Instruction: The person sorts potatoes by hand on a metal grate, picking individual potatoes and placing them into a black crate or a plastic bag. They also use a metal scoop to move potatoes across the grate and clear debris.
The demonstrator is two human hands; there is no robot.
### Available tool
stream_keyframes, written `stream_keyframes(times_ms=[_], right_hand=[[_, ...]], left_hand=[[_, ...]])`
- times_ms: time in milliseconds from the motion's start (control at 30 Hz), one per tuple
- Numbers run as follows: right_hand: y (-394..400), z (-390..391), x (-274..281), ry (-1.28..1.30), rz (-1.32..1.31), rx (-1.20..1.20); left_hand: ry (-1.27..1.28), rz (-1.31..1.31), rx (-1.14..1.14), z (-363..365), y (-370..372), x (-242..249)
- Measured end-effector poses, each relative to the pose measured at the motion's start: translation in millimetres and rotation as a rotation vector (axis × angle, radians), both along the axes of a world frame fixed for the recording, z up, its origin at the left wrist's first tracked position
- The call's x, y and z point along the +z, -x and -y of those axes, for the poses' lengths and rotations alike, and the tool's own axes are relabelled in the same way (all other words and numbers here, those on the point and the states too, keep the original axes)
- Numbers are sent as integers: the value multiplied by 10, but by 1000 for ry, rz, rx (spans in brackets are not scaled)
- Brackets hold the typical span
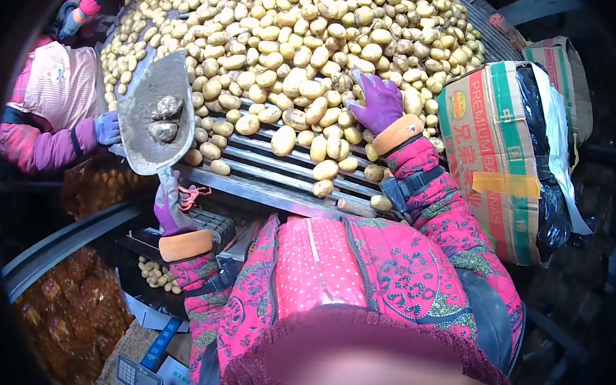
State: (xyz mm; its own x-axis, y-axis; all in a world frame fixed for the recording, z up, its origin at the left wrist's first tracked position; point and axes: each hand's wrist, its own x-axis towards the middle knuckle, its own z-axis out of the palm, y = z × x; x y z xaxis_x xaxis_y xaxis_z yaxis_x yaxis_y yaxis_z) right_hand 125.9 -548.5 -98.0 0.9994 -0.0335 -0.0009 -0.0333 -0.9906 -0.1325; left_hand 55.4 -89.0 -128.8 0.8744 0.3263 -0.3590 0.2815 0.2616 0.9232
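My left hand [170, 210], in a purple glove, grips the handle of a grey metal scoop [157, 115] raised over the near left of a roller table. Two dark, dirty potatoes [164, 119] lie in the scoop. My right hand [378, 102], also purple-gloved, rests with spread fingers on the heap of yellow potatoes [295, 45] that covers the metal rollers [281, 174]. A few loose potatoes lie on the bare rollers near my right wrist.
A cardboard banana box [495, 146] lined with a black bag stands at the right. Another person in pink with a blue glove [106, 127] works at the left. Net sacks of potatoes [72, 312] and a scale [138, 375] sit below left.
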Motion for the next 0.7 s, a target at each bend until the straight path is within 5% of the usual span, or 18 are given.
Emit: stream_keyframes(times_ms=[133,233,700], right_hand=[[-85,110,-279,145,165,51],[-201,48,-283,96,123,47],[481,-222,-202,-8,128,326]], left_hand=[[-42,-55,23,-108,-161,-171],[48,-123,-165,-228,-358,-200],[-156,-31,-14,-460,-481,-300]])
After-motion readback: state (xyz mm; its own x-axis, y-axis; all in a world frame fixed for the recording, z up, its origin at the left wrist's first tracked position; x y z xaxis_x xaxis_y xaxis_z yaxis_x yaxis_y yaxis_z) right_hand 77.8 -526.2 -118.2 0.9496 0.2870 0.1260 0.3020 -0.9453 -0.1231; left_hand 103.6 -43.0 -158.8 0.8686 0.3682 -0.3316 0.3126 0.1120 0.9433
